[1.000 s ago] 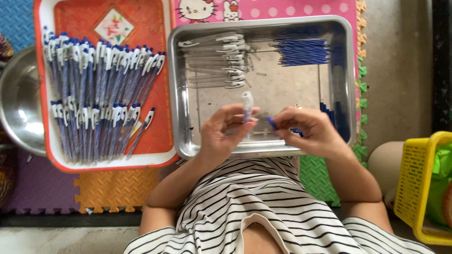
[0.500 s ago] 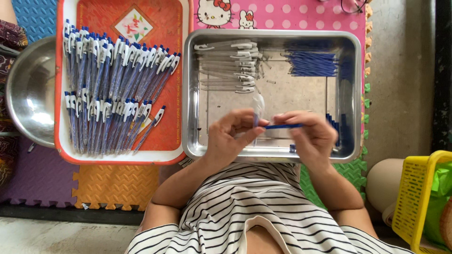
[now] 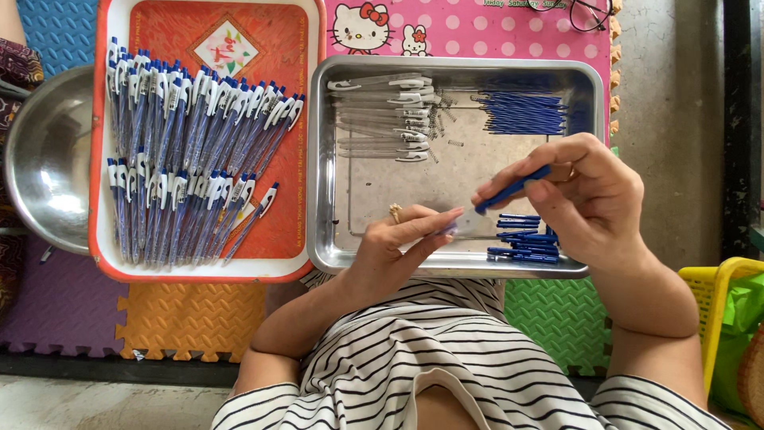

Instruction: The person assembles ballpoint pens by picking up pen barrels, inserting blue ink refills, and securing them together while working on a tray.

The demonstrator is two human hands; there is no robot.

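Steel tray point(image 3: 334, 239): clear pen barrels point(image 3: 382, 119), blue refills point(image 3: 521, 111), blue tips point(image 3: 521, 239). Red tray point(image 3: 306, 263): assembled pens point(image 3: 183, 151). Right hand point(image 3: 585, 199) pinching blue refill point(image 3: 509, 189); left hand point(image 3: 394, 243) pinching clear barrel point(image 3: 465, 227).

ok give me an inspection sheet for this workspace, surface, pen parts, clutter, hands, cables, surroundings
surface: coloured foam puzzle mats on the floor, bearing two trays
job's things: steel tray holding clear barrels, blue refills and blue caps; red tray with rows of finished pens
clutter: glasses at the top edge
grippers: left hand pinches a clear barrel piece; right hand holds a blue part against it
cables: nothing seen
surroundings: steel bowl at left, yellow basket at right, concrete floor
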